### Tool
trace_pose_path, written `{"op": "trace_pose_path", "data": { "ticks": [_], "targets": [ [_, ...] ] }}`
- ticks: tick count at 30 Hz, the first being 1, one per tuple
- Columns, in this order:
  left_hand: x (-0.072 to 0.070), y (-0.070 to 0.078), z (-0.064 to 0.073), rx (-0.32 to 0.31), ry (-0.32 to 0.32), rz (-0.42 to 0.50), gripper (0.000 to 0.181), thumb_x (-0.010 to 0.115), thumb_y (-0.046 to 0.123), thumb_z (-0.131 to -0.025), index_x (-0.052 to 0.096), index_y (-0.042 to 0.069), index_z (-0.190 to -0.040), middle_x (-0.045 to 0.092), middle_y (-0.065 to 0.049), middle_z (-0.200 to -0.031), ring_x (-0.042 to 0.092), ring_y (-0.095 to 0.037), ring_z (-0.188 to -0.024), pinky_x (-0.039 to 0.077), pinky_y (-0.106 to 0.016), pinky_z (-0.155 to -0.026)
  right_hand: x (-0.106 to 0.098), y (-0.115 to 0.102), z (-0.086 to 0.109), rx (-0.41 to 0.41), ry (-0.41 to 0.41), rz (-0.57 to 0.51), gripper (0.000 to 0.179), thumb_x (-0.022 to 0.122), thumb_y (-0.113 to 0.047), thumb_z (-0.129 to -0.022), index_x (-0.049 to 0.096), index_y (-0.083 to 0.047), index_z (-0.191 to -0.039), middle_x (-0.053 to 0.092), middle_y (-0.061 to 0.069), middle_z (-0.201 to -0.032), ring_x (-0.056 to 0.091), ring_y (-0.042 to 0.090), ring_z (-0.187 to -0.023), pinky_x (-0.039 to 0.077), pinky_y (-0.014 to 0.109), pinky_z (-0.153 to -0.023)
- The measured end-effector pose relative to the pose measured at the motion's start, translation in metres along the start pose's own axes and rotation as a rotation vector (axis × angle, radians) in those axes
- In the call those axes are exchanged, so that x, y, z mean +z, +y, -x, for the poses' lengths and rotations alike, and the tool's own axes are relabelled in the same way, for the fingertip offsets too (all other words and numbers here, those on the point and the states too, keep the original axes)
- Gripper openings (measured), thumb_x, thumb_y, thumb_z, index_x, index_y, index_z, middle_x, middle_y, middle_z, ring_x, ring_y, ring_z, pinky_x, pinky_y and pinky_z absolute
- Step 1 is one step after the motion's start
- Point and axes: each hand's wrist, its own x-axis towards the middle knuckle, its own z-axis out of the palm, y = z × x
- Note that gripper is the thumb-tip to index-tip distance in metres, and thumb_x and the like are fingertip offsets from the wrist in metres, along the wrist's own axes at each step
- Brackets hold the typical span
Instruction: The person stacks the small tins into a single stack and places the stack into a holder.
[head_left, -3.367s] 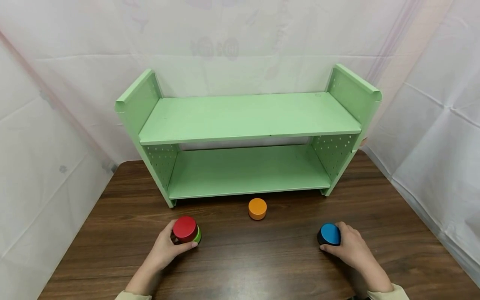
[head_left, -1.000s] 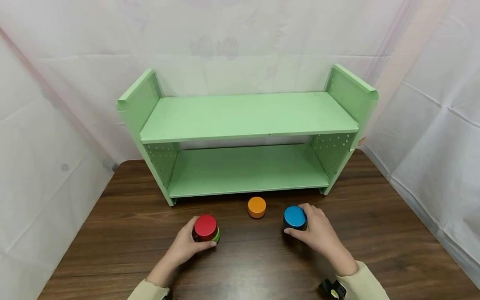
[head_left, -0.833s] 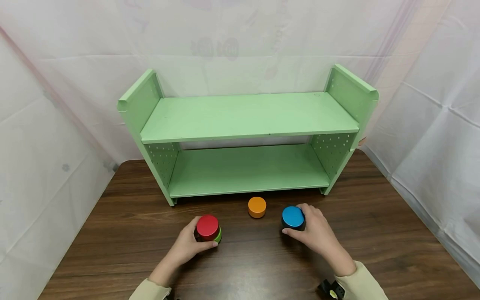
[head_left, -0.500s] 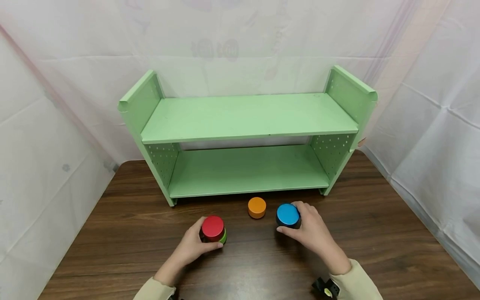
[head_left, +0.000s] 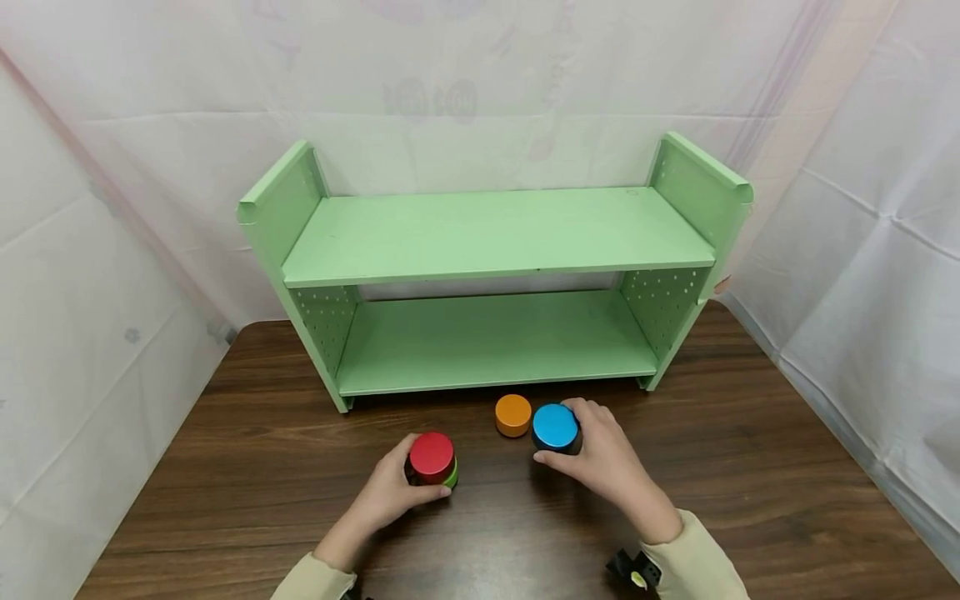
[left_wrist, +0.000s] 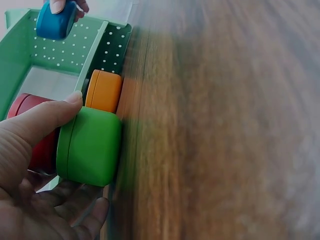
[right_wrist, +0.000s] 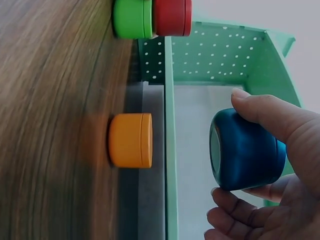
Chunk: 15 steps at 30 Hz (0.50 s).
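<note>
Head view shows four round tins: the left hand [head_left: 390,490] grips one green tin [head_left: 452,477] with one red tin [head_left: 432,453] on top, at eight o'clock from one orange tin [head_left: 513,416], while the right hand [head_left: 602,452] holds one blue tin [head_left: 555,426] above the table [head_left: 480,550] at three o'clock. One two-tier green shelf [head_left: 495,333] stands at twelve o'clock, before white sheeting [head_left: 202,125] whose faint printing [head_left: 411,97] is too pale to read.

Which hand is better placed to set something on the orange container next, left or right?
Probably the right hand: it holds the blue container raised, close beside the orange container. The left hand, farther from it, grips the green container with the red container on top.
</note>
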Motion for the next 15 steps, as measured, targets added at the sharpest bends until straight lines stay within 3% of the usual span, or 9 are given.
{"op": "trace_pose_path", "data": {
  "ticks": [15],
  "targets": [
    [0.006, 0.004, 0.000, 0.024, -0.013, -0.007, 0.069, 0.088, 0.013, -0.065, 0.052, 0.003, -0.123, 0.062, -0.010, -0.112, 0.060, -0.026, -0.104, 0.051, -0.028, -0.082, 0.008, -0.022, -0.006, -0.076, 0.014, -0.025, 0.060, 0.088, -0.031, -0.065, 0.058, -0.009, -0.113, 0.061, 0.004, -0.105, 0.054, 0.024, -0.099, 0.047, 0.044, -0.083]
  ]
}}
